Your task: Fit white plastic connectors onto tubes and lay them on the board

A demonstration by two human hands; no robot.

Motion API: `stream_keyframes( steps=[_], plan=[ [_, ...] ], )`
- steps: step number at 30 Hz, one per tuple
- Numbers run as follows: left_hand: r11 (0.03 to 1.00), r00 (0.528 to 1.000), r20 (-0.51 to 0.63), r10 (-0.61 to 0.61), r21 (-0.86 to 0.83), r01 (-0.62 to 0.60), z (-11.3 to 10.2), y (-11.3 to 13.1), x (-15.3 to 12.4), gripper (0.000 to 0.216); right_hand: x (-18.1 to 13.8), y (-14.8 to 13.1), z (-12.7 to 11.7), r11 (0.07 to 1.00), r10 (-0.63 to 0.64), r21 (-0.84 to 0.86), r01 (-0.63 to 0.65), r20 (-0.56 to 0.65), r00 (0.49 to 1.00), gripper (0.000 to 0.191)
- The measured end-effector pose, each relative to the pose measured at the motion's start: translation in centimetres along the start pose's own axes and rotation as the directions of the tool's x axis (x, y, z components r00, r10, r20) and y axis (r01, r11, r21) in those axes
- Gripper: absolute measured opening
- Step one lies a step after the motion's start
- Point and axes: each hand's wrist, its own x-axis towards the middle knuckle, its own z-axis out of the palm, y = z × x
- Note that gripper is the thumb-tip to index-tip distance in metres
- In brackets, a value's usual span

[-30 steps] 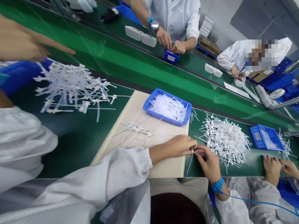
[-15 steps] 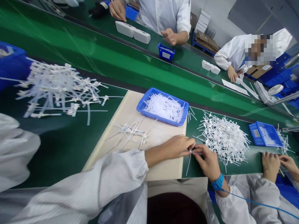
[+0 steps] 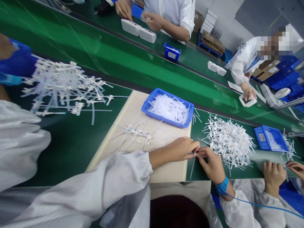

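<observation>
The left hand and right hand, equally near, pinch 1 small white plastic fitting between their meeting fingertips, its thin translucent tube trailing bodyward over the dark-green worktop.

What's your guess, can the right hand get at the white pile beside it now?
Probably yes: the white pile lies just beyond the right hand with nothing visible between, though it's holding a small white part.
</observation>
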Motion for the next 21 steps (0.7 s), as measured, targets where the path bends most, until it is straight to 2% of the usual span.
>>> stream_keyframes(
  steps=[6,17,21],
  plan=[
    [1.000,1.000,0.021,-0.023,-0.008,0.023,0.0,0.1,0.1,0.022,0.0,-0.2,0.0,1.000,-0.003,-0.002,0.003,0.009,1.000,0.018],
    [1.000,1.000,0.016,-0.006,0.006,0.005,0.4,-0.2,0.3,0.026,0.7,-0.8,0.4,0.977,-0.094,-0.188,0.103,0.053,0.994,0.018],
    [1.000,1.000,-0.003,0.011,-0.029,-0.011,0.7,-0.5,0.3,0.026,-0.1,-0.5,-1.1,0.971,-0.074,-0.223,0.085,0.060,0.995,0.016]
  ],
)
